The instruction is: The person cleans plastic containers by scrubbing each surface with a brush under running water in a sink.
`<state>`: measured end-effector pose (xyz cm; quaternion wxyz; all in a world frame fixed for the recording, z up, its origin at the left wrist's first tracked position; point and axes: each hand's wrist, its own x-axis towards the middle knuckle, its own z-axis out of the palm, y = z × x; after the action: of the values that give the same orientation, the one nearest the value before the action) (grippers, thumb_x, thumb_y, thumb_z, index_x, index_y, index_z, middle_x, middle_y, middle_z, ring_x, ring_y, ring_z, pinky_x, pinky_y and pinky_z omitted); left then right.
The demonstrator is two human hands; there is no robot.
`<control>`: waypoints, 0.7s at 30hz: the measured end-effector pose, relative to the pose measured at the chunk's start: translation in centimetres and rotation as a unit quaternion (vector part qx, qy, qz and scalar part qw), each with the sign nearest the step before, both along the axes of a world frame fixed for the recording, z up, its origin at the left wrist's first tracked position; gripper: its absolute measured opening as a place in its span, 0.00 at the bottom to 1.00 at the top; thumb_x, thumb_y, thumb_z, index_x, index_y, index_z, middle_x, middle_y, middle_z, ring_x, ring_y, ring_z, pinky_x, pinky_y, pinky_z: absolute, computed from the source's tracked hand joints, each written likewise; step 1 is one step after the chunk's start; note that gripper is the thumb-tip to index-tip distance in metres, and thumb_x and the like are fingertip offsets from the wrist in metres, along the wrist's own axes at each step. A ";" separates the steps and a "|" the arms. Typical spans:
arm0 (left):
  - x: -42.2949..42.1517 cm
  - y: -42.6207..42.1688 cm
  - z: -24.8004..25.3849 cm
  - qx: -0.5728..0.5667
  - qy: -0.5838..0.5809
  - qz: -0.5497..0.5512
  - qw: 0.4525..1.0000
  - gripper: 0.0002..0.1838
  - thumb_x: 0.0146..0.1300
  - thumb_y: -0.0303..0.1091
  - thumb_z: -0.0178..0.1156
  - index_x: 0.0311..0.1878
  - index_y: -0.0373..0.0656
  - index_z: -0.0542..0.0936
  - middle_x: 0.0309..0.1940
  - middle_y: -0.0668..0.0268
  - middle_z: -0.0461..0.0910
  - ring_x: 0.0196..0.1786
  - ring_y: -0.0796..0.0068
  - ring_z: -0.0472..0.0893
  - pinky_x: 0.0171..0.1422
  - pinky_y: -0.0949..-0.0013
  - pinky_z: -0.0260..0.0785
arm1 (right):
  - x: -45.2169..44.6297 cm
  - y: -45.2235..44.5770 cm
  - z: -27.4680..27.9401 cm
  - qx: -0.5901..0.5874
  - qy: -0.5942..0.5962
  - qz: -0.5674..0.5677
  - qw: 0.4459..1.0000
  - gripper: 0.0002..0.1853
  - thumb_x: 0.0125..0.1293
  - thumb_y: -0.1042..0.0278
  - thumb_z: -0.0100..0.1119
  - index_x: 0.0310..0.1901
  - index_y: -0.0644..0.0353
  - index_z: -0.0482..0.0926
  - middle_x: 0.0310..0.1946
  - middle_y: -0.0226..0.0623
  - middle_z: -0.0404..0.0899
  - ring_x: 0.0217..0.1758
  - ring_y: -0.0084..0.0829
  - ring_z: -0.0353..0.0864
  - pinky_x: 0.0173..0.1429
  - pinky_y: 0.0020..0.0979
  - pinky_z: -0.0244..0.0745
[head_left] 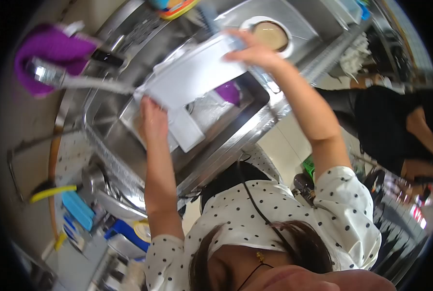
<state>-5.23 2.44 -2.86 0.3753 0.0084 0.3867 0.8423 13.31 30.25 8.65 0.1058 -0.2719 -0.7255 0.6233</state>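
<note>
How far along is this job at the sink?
Nothing looks clearly finished. In hand: a white container, gripped by the left hand and right hand near the faucet, perhaps mid-rinse. Probably left: the white piece and purple item in the basin below.

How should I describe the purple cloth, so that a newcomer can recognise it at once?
Start at the metal sink, then look to the silver faucet at picture left. The bunched purple cloth is beside it, outside the basin, unlike the smaller purple item inside.
</note>
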 end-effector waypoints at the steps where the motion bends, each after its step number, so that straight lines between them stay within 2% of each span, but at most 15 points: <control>1: -0.1 0.2 -0.2 -0.043 -0.007 0.019 0.999 0.21 0.66 0.43 0.55 0.59 0.48 0.67 0.57 0.63 0.70 0.62 0.66 0.67 0.66 0.56 0.56 | 0.9 1.3 0.9 0.063 -0.122 -0.084 0.987 0.39 0.51 0.57 0.69 0.65 0.55 0.64 0.36 0.31 0.79 0.39 0.25 0.77 0.44 0.30 0.70; 3: -1.1 -0.7 -4.9 -0.191 -0.034 0.125 0.973 0.24 0.63 0.42 0.58 0.60 0.47 0.66 0.58 0.65 0.68 0.66 0.67 0.61 0.68 0.54 0.51 | 4.0 6.8 -0.6 -0.018 -0.022 -0.139 0.990 0.28 0.58 0.60 0.63 0.58 0.61 0.69 0.38 0.32 0.80 0.35 0.20 0.79 0.35 0.21 0.71; 4: -1.3 -1.5 -6.6 -0.257 -0.066 0.170 0.949 0.24 0.61 0.39 0.57 0.59 0.47 0.67 0.59 0.65 0.67 0.68 0.67 0.59 0.69 0.53 0.49 | 5.3 8.9 -1.8 -0.074 0.046 -0.186 0.979 0.22 0.60 0.62 0.61 0.54 0.62 0.72 0.33 0.29 0.80 0.27 0.14 0.75 0.26 0.16 0.65; 5: -0.8 -1.8 -6.2 -0.338 -0.080 0.227 0.910 0.21 0.61 0.35 0.55 0.57 0.44 0.68 0.57 0.63 0.69 0.66 0.67 0.61 0.68 0.54 0.50 | 6.7 10.4 -2.2 -0.084 0.044 -0.278 0.956 0.17 0.60 0.63 0.61 0.48 0.60 0.75 0.29 0.26 0.77 0.22 0.14 0.70 0.22 0.16 0.62; 7: -2.2 -6.8 -15.4 -0.234 0.011 0.300 0.925 0.19 0.62 0.33 0.52 0.56 0.42 0.68 0.52 0.63 0.72 0.59 0.67 0.67 0.63 0.59 0.57 | 9.6 15.3 -6.3 -0.148 0.033 -0.338 0.929 0.08 0.58 0.63 0.64 0.35 0.55 0.76 0.20 0.22 0.71 0.16 0.14 0.64 0.17 0.16 0.55; 8: -2.9 -8.8 -19.4 -0.229 0.014 0.362 0.904 0.18 0.62 0.32 0.51 0.55 0.41 0.69 0.49 0.62 0.73 0.56 0.68 0.69 0.60 0.61 0.60 | 10.4 16.4 -8.2 -0.164 0.036 -0.371 0.913 0.08 0.58 0.63 0.64 0.33 0.56 0.76 0.19 0.22 0.70 0.15 0.14 0.63 0.16 0.16 0.54; 9: -2.7 -9.2 -19.0 -0.280 -0.011 0.380 0.881 0.17 0.61 0.31 0.52 0.54 0.41 0.69 0.47 0.63 0.73 0.53 0.68 0.69 0.58 0.62 0.61 | 11.0 17.6 -10.3 -0.177 0.039 -0.408 0.895 0.09 0.58 0.63 0.65 0.32 0.56 0.75 0.18 0.23 0.69 0.14 0.14 0.62 0.15 0.15 0.52; 11: -1.5 -9.3 -16.0 -0.365 -0.099 0.375 0.846 0.16 0.60 0.28 0.53 0.52 0.41 0.70 0.42 0.64 0.72 0.48 0.70 0.70 0.53 0.66 0.63 | 12.4 21.3 -16.2 -0.243 0.038 -0.466 0.850 0.12 0.54 0.68 0.68 0.36 0.61 0.77 0.23 0.27 0.73 0.21 0.17 0.69 0.20 0.20 0.61; 12: -0.9 -9.4 -15.2 -0.372 -0.146 0.361 0.842 0.15 0.60 0.27 0.53 0.51 0.40 0.70 0.40 0.64 0.72 0.45 0.71 0.70 0.51 0.68 0.65 | 14.0 24.7 -20.7 -0.283 0.034 -0.463 0.839 0.10 0.55 0.69 0.67 0.33 0.60 0.75 0.22 0.28 0.71 0.20 0.20 0.69 0.21 0.22 0.64; 15: 0.4 -8.4 -13.6 -0.332 -0.250 0.349 0.840 0.14 0.57 0.24 0.55 0.48 0.41 0.71 0.37 0.66 0.72 0.39 0.73 0.71 0.45 0.70 0.67 | 12.5 22.6 -22.8 -0.270 -0.002 -0.502 0.822 0.09 0.56 0.68 0.66 0.32 0.59 0.74 0.23 0.31 0.71 0.22 0.24 0.70 0.22 0.25 0.67; 17: 1.2 -6.0 -11.1 -0.285 -0.312 0.358 0.833 0.15 0.54 0.23 0.58 0.47 0.43 0.72 0.38 0.69 0.72 0.39 0.74 0.71 0.43 0.68 0.66 | 11.3 20.8 -23.3 -0.281 0.020 -0.552 0.785 0.11 0.58 0.68 0.66 0.34 0.61 0.72 0.26 0.34 0.71 0.26 0.30 0.72 0.26 0.35 0.72; 18: 1.0 -6.1 -12.6 -0.258 -0.289 0.369 0.845 0.15 0.53 0.23 0.59 0.45 0.46 0.72 0.40 0.71 0.71 0.40 0.74 0.70 0.41 0.67 0.64 | 11.7 21.4 -24.9 -0.300 0.022 -0.553 0.777 0.11 0.59 0.69 0.65 0.34 0.62 0.72 0.27 0.35 0.71 0.27 0.31 0.73 0.27 0.36 0.73; 19: 0.9 -5.2 -12.0 -0.270 -0.287 0.387 0.834 0.14 0.54 0.23 0.60 0.44 0.45 0.72 0.40 0.70 0.72 0.39 0.73 0.71 0.40 0.69 0.64 | 11.7 21.1 -24.8 -0.318 0.025 -0.554 0.769 0.11 0.59 0.70 0.65 0.35 0.63 0.71 0.28 0.36 0.71 0.28 0.32 0.74 0.29 0.38 0.74; 20: 0.9 -4.1 -11.5 -0.282 -0.286 0.405 0.821 0.13 0.54 0.24 0.60 0.43 0.45 0.72 0.41 0.69 0.72 0.39 0.73 0.71 0.39 0.70 0.64 | 11.6 20.9 -24.8 -0.286 0.036 -0.589 0.755 0.11 0.60 0.70 0.64 0.37 0.65 0.71 0.29 0.38 0.72 0.29 0.33 0.75 0.29 0.37 0.76; 21: 1.1 -3.1 -10.8 -0.295 -0.285 0.423 0.808 0.12 0.54 0.24 0.60 0.42 0.44 0.72 0.41 0.68 0.72 0.38 0.72 0.71 0.38 0.72 0.63 | 11.7 20.4 -24.0 -0.260 0.019 -0.588 0.765 0.12 0.60 0.70 0.63 0.37 0.66 0.71 0.30 0.38 0.72 0.29 0.32 0.75 0.28 0.37 0.75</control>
<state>-4.09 -0.70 -13.69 0.0598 -0.5078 0.4574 0.7275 25.02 50.63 -15.31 0.3909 -0.6506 -0.2312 0.6086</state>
